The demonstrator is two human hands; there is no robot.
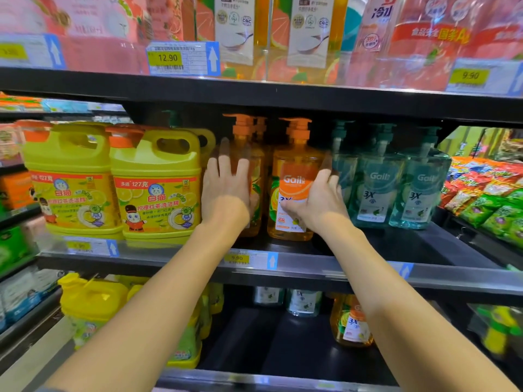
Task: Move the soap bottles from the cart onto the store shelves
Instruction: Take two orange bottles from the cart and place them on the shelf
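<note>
Two orange pump soap bottles stand side by side on the middle shelf (pixel 297 244). My left hand (pixel 226 190) lies flat against the front of the left orange bottle (pixel 254 176), fingers spread. My right hand (pixel 314 202) wraps the lower right side of the right orange bottle (pixel 294 176), thumb across its white label. Both bottles stand upright, and more orange pumps show behind them. The cart is out of view.
Yellow detergent jugs (pixel 155 182) crowd the left of the same shelf, and green pump bottles (pixel 376 188) stand at the right. The upper shelf edge (pixel 283 94) hangs close above the pumps. One orange bottle (pixel 351 323) sits on the lower shelf. Snack bags (pixel 486 199) fill the far right.
</note>
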